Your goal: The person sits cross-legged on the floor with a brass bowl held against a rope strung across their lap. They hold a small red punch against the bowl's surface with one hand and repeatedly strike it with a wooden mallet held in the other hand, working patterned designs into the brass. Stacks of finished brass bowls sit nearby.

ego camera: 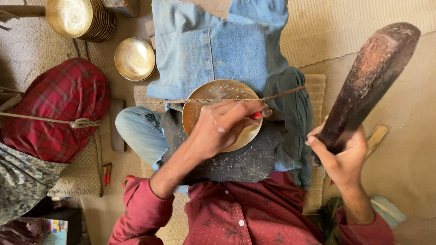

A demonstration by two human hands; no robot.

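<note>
We see the left hand [222, 129] pressing a red-handled tool [258, 115] onto a brass bowl [213, 97] resting on a dark cloth [236, 163] in the lap, while the right hand [340, 156] raises a dark wooden mallet [370, 79].

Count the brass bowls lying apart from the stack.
2: one brass bowl on the mat beside the stack of bowls, one under the left hand on the lap. Others may be out of view.
</note>
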